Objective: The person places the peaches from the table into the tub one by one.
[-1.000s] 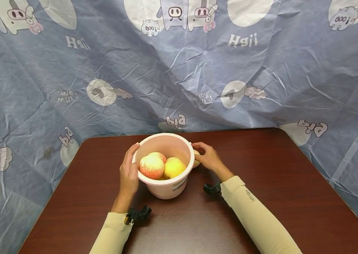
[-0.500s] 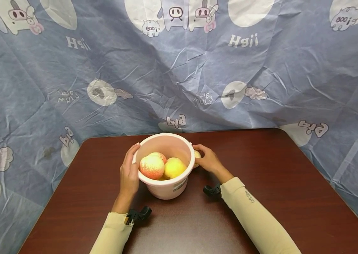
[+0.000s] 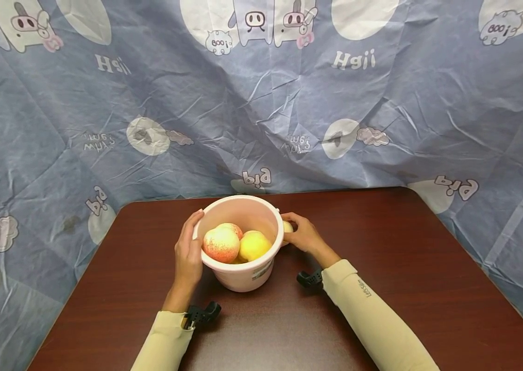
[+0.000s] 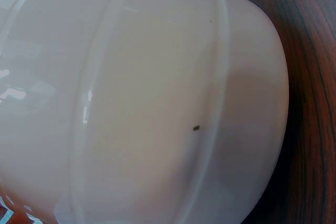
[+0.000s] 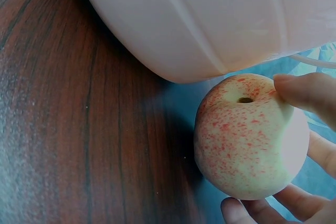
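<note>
A pale pink plastic bucket (image 3: 241, 281) stands on the dark wood table. Inside it lie two red-speckled peaches, the larger peach (image 3: 221, 244) in front, and a yellow fruit (image 3: 255, 245). My left hand (image 3: 189, 255) holds the bucket's left side at the rim. In the left wrist view the bucket's wall (image 4: 152, 93) fills most of the frame, and that hand is not seen there. On the bucket's right side my right hand (image 3: 305, 233) grips another peach (image 5: 247, 140) between thumb and fingers, low beside the outer wall. From the head view the bucket's rim partly hides this peach.
The brown table (image 3: 382, 247) extends to both sides and toward the person. A blue patterned cloth (image 3: 261, 103) hangs behind its back edge. Black wrist mounts (image 3: 203, 312) sit on both forearms. A thin pale handle (image 5: 315, 61) shows by the bucket in the right wrist view.
My right hand has shifted very slightly toward the person, still gripping the peach beside the bucket. The left hand and the bucket stay essentially where they were.
</note>
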The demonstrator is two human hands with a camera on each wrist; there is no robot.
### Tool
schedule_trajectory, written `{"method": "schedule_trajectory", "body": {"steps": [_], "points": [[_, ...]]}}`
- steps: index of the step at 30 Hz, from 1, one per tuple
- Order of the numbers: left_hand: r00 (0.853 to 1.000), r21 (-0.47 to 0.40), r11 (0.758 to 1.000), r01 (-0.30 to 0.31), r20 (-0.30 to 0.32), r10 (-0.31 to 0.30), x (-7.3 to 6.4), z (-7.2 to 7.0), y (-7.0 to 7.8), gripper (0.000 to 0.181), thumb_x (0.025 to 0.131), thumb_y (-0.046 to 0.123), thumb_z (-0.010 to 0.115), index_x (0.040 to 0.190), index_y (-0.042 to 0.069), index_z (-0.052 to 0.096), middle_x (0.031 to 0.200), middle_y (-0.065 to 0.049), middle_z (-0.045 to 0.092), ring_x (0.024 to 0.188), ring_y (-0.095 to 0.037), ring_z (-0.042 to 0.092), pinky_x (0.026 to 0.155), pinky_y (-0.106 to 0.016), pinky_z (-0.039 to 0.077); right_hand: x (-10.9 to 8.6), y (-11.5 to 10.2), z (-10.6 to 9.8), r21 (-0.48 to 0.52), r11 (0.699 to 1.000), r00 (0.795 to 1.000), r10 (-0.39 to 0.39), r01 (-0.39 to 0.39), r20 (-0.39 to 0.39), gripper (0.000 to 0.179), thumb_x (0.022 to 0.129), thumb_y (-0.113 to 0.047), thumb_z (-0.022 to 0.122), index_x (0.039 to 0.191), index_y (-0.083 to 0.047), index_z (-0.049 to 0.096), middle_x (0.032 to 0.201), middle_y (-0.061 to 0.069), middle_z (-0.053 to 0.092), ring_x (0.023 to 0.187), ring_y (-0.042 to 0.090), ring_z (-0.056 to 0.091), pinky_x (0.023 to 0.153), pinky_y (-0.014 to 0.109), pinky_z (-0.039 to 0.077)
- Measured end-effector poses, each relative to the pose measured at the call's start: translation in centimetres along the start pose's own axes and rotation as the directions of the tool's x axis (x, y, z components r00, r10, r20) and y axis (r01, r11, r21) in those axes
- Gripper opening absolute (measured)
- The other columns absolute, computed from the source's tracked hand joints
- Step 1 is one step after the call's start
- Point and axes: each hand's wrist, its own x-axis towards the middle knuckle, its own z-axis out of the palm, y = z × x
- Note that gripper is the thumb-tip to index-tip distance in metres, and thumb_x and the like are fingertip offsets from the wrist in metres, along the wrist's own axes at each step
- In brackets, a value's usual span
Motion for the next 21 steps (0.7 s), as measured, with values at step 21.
{"method": "schedule_trajectory", "body": {"steps": [21], "points": [[1.000,-0.002,1.000,-0.009,-0.001,0.009,-0.10,-0.05,-0.08,0.050,0.082,-0.014,0.038,0.129,-0.008,0.053,0.134,-0.024,0.052,0.126,-0.040,0.047,0.107,-0.027,0.030,-0.44,0.23,-0.05,0.040,0.999,0.998,0.032,-0.030,-0.047,0.048,0.075,-0.022,0.080,0.121,-0.016,0.065,0.117,0.007,0.065,0.105,0.028,0.060,0.089,0.042,0.048]]}}
